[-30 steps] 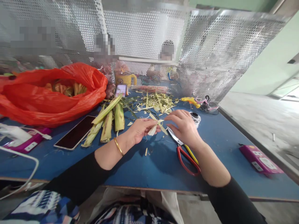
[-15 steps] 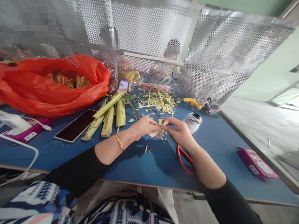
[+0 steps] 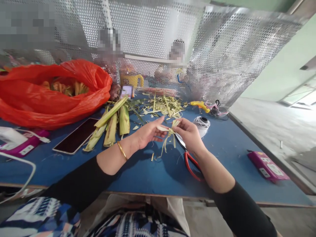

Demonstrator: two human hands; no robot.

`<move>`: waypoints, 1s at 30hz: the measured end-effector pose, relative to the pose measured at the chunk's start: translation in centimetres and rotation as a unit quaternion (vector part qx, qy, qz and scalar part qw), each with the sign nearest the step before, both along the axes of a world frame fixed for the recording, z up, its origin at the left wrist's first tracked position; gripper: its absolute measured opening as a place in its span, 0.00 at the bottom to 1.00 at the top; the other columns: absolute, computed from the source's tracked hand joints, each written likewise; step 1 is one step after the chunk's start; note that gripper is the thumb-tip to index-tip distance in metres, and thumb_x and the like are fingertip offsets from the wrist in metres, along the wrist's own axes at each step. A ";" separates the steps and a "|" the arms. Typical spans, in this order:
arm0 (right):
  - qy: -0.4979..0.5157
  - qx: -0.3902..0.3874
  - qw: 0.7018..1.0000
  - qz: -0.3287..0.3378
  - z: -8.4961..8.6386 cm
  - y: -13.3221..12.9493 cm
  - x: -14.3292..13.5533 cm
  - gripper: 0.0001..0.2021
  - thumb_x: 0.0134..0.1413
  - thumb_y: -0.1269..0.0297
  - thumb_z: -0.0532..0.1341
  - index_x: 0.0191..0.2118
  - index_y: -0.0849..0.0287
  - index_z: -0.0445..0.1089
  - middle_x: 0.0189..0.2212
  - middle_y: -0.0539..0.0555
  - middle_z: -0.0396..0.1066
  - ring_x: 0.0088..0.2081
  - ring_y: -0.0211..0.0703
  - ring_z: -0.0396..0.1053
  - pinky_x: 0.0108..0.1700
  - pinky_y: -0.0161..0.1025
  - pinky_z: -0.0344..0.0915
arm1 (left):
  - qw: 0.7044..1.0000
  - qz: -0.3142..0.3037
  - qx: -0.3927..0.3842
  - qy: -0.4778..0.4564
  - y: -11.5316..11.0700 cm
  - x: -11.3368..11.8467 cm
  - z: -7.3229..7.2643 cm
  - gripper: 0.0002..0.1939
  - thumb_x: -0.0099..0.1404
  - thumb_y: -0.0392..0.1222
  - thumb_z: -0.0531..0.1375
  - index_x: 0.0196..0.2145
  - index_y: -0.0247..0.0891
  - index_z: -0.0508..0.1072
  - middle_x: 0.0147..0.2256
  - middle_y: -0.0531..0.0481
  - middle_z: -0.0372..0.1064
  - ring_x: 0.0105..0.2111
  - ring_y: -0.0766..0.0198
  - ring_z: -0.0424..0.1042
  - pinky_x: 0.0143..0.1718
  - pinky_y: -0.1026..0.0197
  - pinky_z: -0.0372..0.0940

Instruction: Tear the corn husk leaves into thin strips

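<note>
A small knot of pale plant strips (image 3: pixel 171 132) hangs from the fingertips of my right hand (image 3: pixel 188 133), which pinches it. My left hand (image 3: pixel 151 134) is open beside it, palm turned up and thumb raised, with one pale strip end lying over its fingers. Red-handled scissors (image 3: pixel 192 166) lie on the table under my right wrist, blades partly hidden. A spool of white thread (image 3: pixel 201 127) stands just beyond my right hand. Thick green-yellow stalks (image 3: pixel 124 120) lie left of my left hand.
On the blue table (image 3: pixel 158 182) are a red plastic bag (image 3: pixel 55 110), a phone (image 3: pixel 76 136), plant scraps (image 3: pixel 164 106), a yellow tool (image 3: pixel 200 105) and a purple box (image 3: pixel 268 166). A perforated screen (image 3: pixel 153 29) stands behind, with people beyond it.
My left hand has let go of the plant piece and opened, moving slightly left. The piece now hangs from my right hand with its strips dangling. The whole view has shifted slightly.
</note>
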State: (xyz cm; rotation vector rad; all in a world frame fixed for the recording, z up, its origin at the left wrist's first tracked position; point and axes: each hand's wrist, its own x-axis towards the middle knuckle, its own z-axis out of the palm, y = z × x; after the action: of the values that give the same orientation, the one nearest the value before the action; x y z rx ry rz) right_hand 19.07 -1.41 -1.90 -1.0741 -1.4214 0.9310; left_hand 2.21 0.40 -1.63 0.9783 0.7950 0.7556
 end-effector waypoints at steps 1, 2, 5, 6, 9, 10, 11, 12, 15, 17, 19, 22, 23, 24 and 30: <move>0.019 0.001 1.000 -0.018 -0.1 0.1 0.0 0.09 0.42 0.60 0.65 0.28 0.56 0.66 0.22 0.46 0.67 0.26 0.37 0.63 0.31 0.37 0.62 | 1.000 0.008 -0.006 -0.023 0.0 0.1 -0.1 0.23 0.53 0.60 0.63 0.28 0.35 0.79 0.29 0.44 0.75 0.31 0.62 0.72 0.36 0.61 0.65; 0.034 0.002 0.999 -0.032 -0.2 0.1 -0.1 0.09 0.41 0.60 0.65 0.28 0.56 0.66 0.22 0.46 0.67 0.26 0.37 0.63 0.31 0.37 0.62 | 0.999 0.013 -0.006 -0.041 0.0 0.2 -0.2 0.23 0.52 0.61 0.64 0.30 0.35 0.79 0.31 0.43 0.76 0.35 0.61 0.73 0.39 0.61 0.65; 0.048 0.002 0.998 -0.041 -0.4 0.1 -0.4 0.09 0.40 0.61 0.65 0.29 0.56 0.66 0.22 0.46 0.67 0.25 0.36 0.63 0.30 0.37 0.62 | 0.998 0.028 0.017 -0.057 -0.4 1.0 -0.6 0.18 0.47 0.50 0.70 0.32 0.35 0.78 0.32 0.47 0.76 0.35 0.64 0.73 0.42 0.62 0.63; 0.045 0.000 0.998 -0.038 -0.4 0.0 -0.5 0.10 0.40 0.61 0.65 0.29 0.56 0.65 0.22 0.46 0.67 0.25 0.36 0.63 0.30 0.37 0.61 | 0.997 0.041 0.024 -0.054 -0.6 1.3 -0.8 0.17 0.45 0.46 0.72 0.31 0.35 0.78 0.31 0.48 0.76 0.33 0.66 0.72 0.40 0.63 0.63; 0.027 0.003 0.999 -0.037 -0.7 -0.1 -0.9 0.10 0.41 0.61 0.65 0.29 0.56 0.65 0.22 0.46 0.67 0.24 0.36 0.63 0.29 0.36 0.60 | 0.994 0.093 0.028 -0.045 -1.0 2.0 -1.1 0.15 0.43 0.39 0.72 0.29 0.34 0.76 0.25 0.53 0.73 0.27 0.69 0.70 0.35 0.65 0.63; 0.018 0.009 0.999 -0.043 -0.8 -0.2 -1.0 0.09 0.41 0.61 0.65 0.29 0.56 0.65 0.21 0.45 0.66 0.24 0.36 0.62 0.29 0.36 0.60 | 0.993 0.104 0.028 -0.045 -1.1 2.1 -1.2 0.14 0.43 0.38 0.72 0.28 0.34 0.75 0.24 0.54 0.72 0.25 0.70 0.69 0.34 0.65 0.63; 0.012 0.016 0.999 -0.050 -0.8 -0.2 -1.0 0.09 0.41 0.62 0.65 0.29 0.56 0.65 0.21 0.45 0.65 0.24 0.36 0.62 0.29 0.36 0.59 | 0.992 0.110 0.027 -0.048 -1.2 2.2 -1.2 0.13 0.43 0.37 0.72 0.27 0.34 0.75 0.23 0.54 0.71 0.25 0.70 0.69 0.33 0.65 0.63; 0.009 0.019 0.998 -0.055 -0.9 -0.2 -1.1 0.09 0.41 0.62 0.64 0.29 0.56 0.66 0.21 0.45 0.65 0.24 0.36 0.61 0.29 0.36 0.59 | 0.992 0.112 0.024 -0.053 -1.3 2.2 -1.2 0.12 0.44 0.37 0.72 0.26 0.34 0.74 0.23 0.55 0.70 0.24 0.70 0.69 0.32 0.65 0.64; 0.028 0.009 0.998 -0.056 -1.0 -0.2 -1.0 0.10 0.41 0.62 0.64 0.31 0.56 0.66 0.22 0.45 0.66 0.25 0.36 0.63 0.30 0.36 0.60 | 0.992 0.102 -0.001 -0.074 -1.3 2.2 -1.2 0.10 0.46 0.36 0.71 0.26 0.34 0.74 0.24 0.54 0.71 0.25 0.70 0.70 0.33 0.65 0.65; 0.041 0.000 0.998 -0.054 -1.1 -0.1 -1.0 0.11 0.40 0.62 0.64 0.32 0.56 0.65 0.22 0.44 0.65 0.24 0.36 0.63 0.29 0.36 0.60 | 0.991 0.096 -0.021 -0.086 -1.3 2.1 -1.2 0.09 0.48 0.35 0.70 0.26 0.34 0.74 0.24 0.53 0.71 0.26 0.70 0.71 0.34 0.65 0.66; 0.042 -0.005 0.997 -0.057 -1.1 -0.1 -1.0 0.11 0.40 0.62 0.64 0.33 0.56 0.65 0.21 0.44 0.64 0.23 0.36 0.62 0.29 0.36 0.60 | 0.991 0.092 -0.036 -0.090 -1.3 2.1 -1.3 0.08 0.49 0.34 0.70 0.27 0.34 0.74 0.25 0.53 0.72 0.26 0.70 0.71 0.35 0.65 0.67; 0.034 -0.002 0.997 -0.063 -1.0 -0.2 -1.1 0.11 0.40 0.63 0.63 0.33 0.56 0.65 0.21 0.44 0.64 0.24 0.36 0.61 0.29 0.36 0.60 | 0.990 0.100 -0.051 -0.086 -1.3 2.1 -1.3 0.07 0.50 0.33 0.69 0.27 0.34 0.74 0.26 0.51 0.73 0.26 0.69 0.73 0.35 0.65 0.68; 0.030 0.005 0.997 -0.065 -1.0 -0.3 -1.1 0.10 0.40 0.63 0.63 0.33 0.56 0.65 0.22 0.45 0.65 0.24 0.36 0.61 0.30 0.36 0.60 | 0.989 0.107 -0.056 -0.085 -1.3 2.1 -1.2 0.07 0.50 0.33 0.69 0.27 0.33 0.74 0.26 0.51 0.74 0.27 0.68 0.73 0.36 0.65 0.68; 0.025 0.013 0.997 -0.066 -1.0 -0.3 -1.1 0.10 0.41 0.64 0.63 0.32 0.56 0.65 0.23 0.45 0.65 0.25 0.36 0.62 0.31 0.37 0.61 | 0.988 0.115 -0.061 -0.084 -1.3 2.1 -1.2 0.06 0.50 0.33 0.68 0.27 0.33 0.74 0.26 0.50 0.74 0.27 0.68 0.73 0.36 0.65 0.69; -0.014 0.055 0.996 -0.070 -0.9 -0.5 -1.3 0.07 0.43 0.65 0.61 0.31 0.56 0.65 0.25 0.47 0.66 0.28 0.37 0.63 0.36 0.39 0.63 | 0.985 0.132 -0.063 -0.095 -1.5 2.1 -0.8 0.03 0.53 0.30 0.65 0.27 0.32 0.74 0.25 0.50 0.74 0.26 0.69 0.73 0.34 0.67 0.69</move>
State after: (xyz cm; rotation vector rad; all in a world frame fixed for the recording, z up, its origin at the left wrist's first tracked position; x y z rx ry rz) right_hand 17.74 -1.92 -2.77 -1.0923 -1.3844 0.7331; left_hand 4.33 -1.07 -2.43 0.6831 0.8028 1.0000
